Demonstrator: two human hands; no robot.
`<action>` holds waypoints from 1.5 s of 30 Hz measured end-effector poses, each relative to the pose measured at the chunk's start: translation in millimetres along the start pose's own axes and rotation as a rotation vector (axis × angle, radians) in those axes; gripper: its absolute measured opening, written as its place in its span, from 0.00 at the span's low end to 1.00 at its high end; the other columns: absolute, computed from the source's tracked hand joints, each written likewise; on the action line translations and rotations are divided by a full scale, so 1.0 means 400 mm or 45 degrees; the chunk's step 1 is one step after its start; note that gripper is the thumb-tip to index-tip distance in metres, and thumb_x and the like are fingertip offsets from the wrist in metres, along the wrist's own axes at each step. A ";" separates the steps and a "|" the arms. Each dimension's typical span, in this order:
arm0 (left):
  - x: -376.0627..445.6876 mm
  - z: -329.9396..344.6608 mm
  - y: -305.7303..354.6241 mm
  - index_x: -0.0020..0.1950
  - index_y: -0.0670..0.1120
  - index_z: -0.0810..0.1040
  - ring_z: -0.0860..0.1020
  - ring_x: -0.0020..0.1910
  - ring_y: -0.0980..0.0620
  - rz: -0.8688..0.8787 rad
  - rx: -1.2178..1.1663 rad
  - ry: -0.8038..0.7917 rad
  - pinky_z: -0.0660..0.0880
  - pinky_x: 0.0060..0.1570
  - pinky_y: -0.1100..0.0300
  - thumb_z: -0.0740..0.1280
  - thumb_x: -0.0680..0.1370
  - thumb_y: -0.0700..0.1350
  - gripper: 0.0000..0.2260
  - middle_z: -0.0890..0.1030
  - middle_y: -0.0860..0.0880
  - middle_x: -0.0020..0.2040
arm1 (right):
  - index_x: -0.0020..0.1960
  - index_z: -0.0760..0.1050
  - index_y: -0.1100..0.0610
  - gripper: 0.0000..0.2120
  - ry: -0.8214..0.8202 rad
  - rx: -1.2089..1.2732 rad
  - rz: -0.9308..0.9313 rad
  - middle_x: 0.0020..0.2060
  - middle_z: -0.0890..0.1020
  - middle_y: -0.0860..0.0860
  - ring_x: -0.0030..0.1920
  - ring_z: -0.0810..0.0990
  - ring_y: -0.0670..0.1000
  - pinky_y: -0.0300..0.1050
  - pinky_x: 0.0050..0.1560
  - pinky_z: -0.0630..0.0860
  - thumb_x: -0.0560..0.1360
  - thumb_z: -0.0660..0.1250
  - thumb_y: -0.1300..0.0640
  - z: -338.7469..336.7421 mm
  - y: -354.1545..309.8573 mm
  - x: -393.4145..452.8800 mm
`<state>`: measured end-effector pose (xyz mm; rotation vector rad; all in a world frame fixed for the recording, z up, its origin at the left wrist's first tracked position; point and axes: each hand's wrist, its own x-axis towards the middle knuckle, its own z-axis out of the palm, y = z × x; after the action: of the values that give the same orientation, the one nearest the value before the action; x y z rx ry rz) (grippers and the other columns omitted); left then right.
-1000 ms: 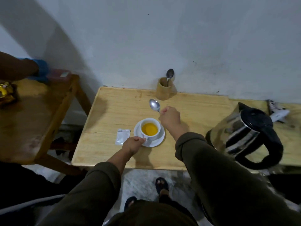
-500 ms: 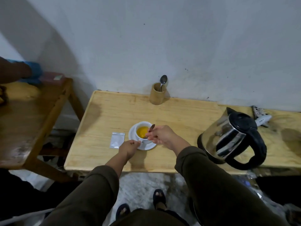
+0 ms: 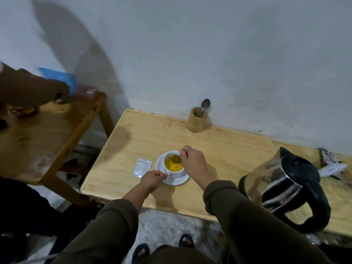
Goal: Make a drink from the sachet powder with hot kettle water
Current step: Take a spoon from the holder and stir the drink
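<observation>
Half a second before, the teaspoon point(image 3: 175, 158) had only leaned on the rim; now its bowl sat sunk in the yellow drink, pinched in my right hand point(image 3: 192, 162). The empty sachet point(image 3: 142, 168) lay at nine o'clock of the saucer point(image 3: 178, 180), the kettle point(image 3: 285, 185) at three, the bamboo holder point(image 3: 197, 120) at twelve. My left hand point(image 3: 153, 180) gripped the cup point(image 3: 172, 171) handle at seven o'clock.

Olive-brown long sleeves point(image 3: 247, 216) w/ bunched cuffs, bare hands; dark open-toe sandals point(image 3: 185, 241) on feet.
</observation>
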<state>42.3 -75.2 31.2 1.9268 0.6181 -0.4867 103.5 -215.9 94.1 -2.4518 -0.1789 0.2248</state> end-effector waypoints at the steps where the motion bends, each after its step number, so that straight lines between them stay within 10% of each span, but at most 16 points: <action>1: 0.000 0.001 -0.001 0.58 0.41 0.81 0.77 0.61 0.43 0.003 -0.004 0.006 0.72 0.60 0.53 0.65 0.77 0.53 0.18 0.80 0.42 0.61 | 0.51 0.78 0.58 0.11 -0.022 -0.005 -0.027 0.47 0.83 0.57 0.46 0.79 0.56 0.40 0.43 0.68 0.79 0.57 0.55 0.004 0.001 0.005; 45: 0.010 0.014 -0.012 0.57 0.42 0.82 0.75 0.53 0.48 -0.033 -0.097 0.050 0.69 0.52 0.58 0.65 0.77 0.52 0.16 0.80 0.42 0.60 | 0.51 0.82 0.60 0.13 -0.279 -0.036 -0.202 0.48 0.85 0.57 0.51 0.81 0.55 0.46 0.54 0.76 0.78 0.61 0.55 -0.023 -0.013 0.047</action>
<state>42.3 -77.8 23.2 1.8621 0.6784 -0.4369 123.3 -214.0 102.4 -2.4229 -0.4730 0.4234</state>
